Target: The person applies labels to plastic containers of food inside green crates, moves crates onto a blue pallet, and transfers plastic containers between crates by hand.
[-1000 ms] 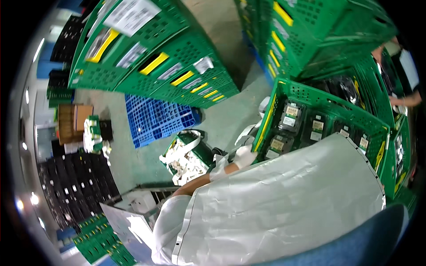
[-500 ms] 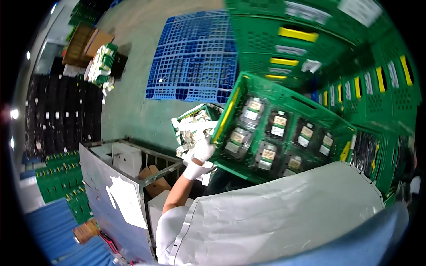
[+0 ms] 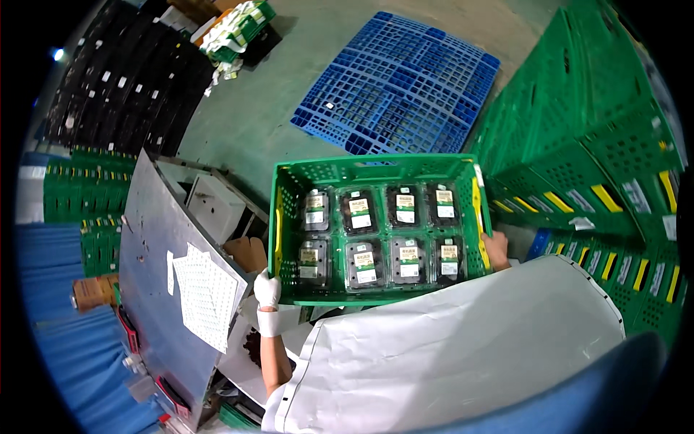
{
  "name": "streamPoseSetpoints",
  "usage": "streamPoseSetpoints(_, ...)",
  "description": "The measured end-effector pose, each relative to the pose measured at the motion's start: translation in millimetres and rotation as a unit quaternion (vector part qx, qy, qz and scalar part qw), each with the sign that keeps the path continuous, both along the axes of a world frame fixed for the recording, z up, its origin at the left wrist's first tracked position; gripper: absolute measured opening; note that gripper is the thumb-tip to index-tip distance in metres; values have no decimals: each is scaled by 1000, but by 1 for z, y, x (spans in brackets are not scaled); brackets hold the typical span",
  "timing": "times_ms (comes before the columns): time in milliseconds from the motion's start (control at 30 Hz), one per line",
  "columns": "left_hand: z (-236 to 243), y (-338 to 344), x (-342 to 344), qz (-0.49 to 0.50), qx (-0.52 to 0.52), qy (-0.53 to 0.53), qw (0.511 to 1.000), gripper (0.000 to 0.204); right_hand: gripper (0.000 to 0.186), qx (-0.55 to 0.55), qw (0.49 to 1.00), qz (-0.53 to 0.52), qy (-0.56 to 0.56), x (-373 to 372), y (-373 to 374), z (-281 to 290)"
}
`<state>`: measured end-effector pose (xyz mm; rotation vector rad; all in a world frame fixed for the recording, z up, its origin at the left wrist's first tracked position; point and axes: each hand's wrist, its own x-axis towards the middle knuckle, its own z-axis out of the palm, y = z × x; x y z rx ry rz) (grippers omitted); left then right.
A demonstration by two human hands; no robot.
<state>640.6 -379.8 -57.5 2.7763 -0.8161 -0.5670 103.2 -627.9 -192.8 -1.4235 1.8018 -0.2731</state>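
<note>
A green plastic crate (image 3: pixel 372 298) is held up level in front of me, between my two hands. Two rows of clear plastic packs (image 3: pixel 359 211) with dark contents and printed labels lie flat inside it. At its left end, near the yellow handle strip, my left hand (image 3: pixel 267 290) in a white glove is closed around the edge. My right hand (image 3: pixel 497 249), which looks ungloved, grips the opposite end by the other yellow strip (image 3: pixel 478 217); its fingertips are partly hidden by the crate wall.
A blue pallet (image 3: pixel 397 83) lies on the floor ahead. Tall stacks of green crates (image 3: pixel 571 137) stand close on the right. To my left is a metal table (image 3: pixel 173 253) with paper sheets (image 3: pixel 210 293); black crates (image 3: pixel 130 79) are stacked beyond. White sheeting (image 3: pixel 448 354) spreads below the crate.
The crate has swung left and levelled out, away from the stacks at right. My view has turned right. My right hand, hidden before, now shows at the crate's right end.
</note>
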Motion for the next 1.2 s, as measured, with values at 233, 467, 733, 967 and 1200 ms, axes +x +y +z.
streamPoseSetpoints(233,-52,-12,-5,121,-28,25,992,31,28,-46,993,94,61,81,-156,-26)
streamPoseSetpoints(467,-61,-90,-39,168,-25,28,985,29,31,-35,988,119,94,83,-274,-36)
streamPoseSetpoints(733,-35,-150,-53,172,-13,-1,985,33,34,-40,992,87,82,72,-319,-34)
streamPoseSetpoints(967,-32,-199,-18,142,6,-31,989,33,30,-22,993,65,92,76,-335,-63)
streamPoseSetpoints(1200,-118,-292,66,98,17,-8,995,30,31,37,996,-5,77,108,-388,-101)
